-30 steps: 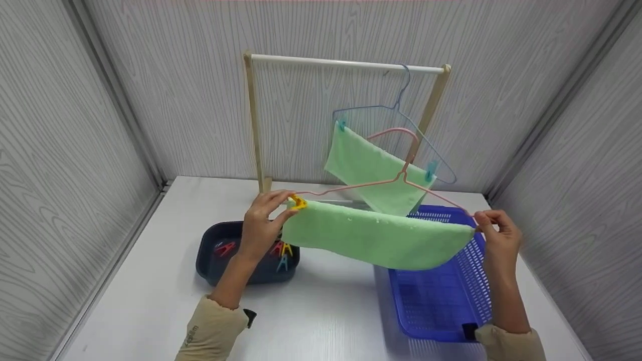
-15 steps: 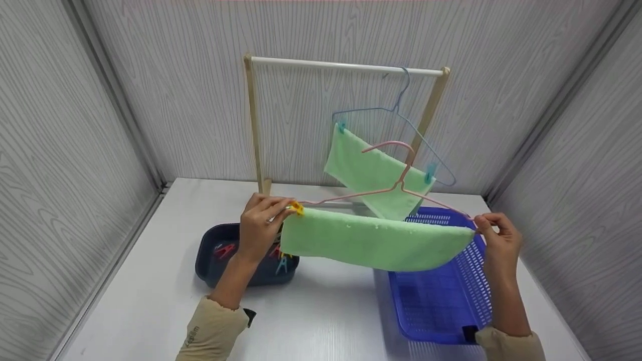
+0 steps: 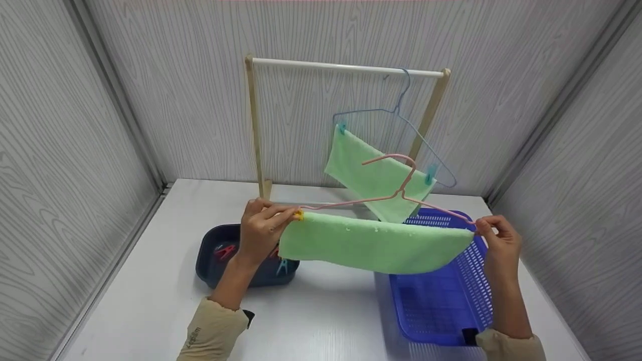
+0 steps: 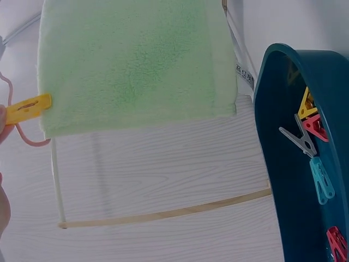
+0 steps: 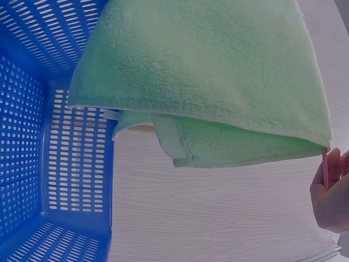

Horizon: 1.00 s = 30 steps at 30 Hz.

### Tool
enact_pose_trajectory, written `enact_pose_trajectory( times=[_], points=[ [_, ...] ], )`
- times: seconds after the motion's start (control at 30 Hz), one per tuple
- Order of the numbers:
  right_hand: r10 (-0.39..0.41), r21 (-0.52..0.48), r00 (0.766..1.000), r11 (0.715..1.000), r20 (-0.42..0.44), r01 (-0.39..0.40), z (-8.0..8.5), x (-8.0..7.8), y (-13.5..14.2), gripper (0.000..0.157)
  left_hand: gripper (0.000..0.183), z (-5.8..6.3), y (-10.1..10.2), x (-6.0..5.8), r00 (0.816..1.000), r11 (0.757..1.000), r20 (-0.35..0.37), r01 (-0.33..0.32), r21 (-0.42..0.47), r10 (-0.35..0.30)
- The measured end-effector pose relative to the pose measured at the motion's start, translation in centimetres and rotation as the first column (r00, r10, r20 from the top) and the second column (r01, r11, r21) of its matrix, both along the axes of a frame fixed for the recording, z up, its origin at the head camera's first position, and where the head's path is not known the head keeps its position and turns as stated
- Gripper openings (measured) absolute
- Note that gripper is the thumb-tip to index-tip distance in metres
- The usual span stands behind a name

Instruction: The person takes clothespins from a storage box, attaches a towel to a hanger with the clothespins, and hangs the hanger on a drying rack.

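A pink hanger (image 3: 361, 201) with a light green towel (image 3: 376, 245) folded over its lower bar is held up between both hands. My left hand (image 3: 258, 233) pinches a yellow clothespin (image 4: 30, 109) at the towel's left end; in the head view the fingers cover most of it. The clothespin overlaps the towel's edge in the left wrist view. At the opposite end, my right hand (image 3: 501, 245) pinches the pink hanger's corner, right at the towel's edge. The pink rod shows between thumb and fingers in the right wrist view.
Behind, a wooden rack with a white rod (image 3: 346, 66) carries a blue hanger (image 3: 366, 110) with another green towel (image 3: 366, 165) clipped on. A dark teal tub (image 3: 210, 271) with several clothespins stands at left, a blue basket (image 3: 431, 336) at right.
The pink hanger has sunk a little and its hook now tips lower. My left hand has come down slightly, its fingers covering more of the yellow clothespin. My right hand keeps its hold.
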State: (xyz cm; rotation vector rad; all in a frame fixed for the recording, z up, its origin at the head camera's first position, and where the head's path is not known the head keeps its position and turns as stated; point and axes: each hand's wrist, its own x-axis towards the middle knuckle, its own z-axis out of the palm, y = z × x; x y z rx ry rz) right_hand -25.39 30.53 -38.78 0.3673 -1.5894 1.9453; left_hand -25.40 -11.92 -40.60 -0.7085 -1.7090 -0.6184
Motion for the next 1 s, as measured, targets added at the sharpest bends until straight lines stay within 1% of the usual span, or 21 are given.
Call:
enact_pose_trajectory(
  times=[0.13, 0.3, 0.47, 0.67, 0.83, 1.0],
  points=[
    [-0.008, 0.003, 1.000, 1.000, 0.019, 0.008, -0.11, 0.09, 0.11, 0.013, 0.023, -0.30, -0.01, -0.15, 1.000, 1.000, 0.003, -0.004, -0.024, 0.005],
    [-0.015, 0.017, 1.000, 1.000, 0.020, 0.015, -0.15, 0.16, 0.17, 0.013, 0.028, -0.49, 0.08, -0.09, 0.998, 1.000, 0.069, 0.001, -0.023, 0.000],
    [-0.056, 0.037, 0.997, 0.998, 0.045, 0.054, -0.20, 0.14, 0.09, 0.013, 0.032, -0.51, 0.32, 0.03, 0.988, 0.999, 0.147, 0.042, 0.018, -0.044],
    [-0.104, 0.071, 0.990, 0.993, 0.095, 0.097, -0.22, 0.04, 0.00, 0.012, 0.034, -0.44, 0.59, -0.13, 0.975, 0.994, 0.207, 0.067, 0.087, -0.084],
    [-0.108, 0.093, 0.984, 0.991, 0.140, 0.096, -0.24, 0.09, 0.00, 0.011, 0.034, -0.37, 0.74, -0.10, 0.962, 0.989, 0.250, 0.076, 0.131, -0.107],
    [-0.055, 0.119, 0.984, 0.992, 0.169, 0.035, -0.45, 0.36, 0.10, 0.010, 0.032, -0.27, 0.78, 0.12, 0.953, 0.984, 0.274, 0.091, 0.155, -0.131]
  ],
)
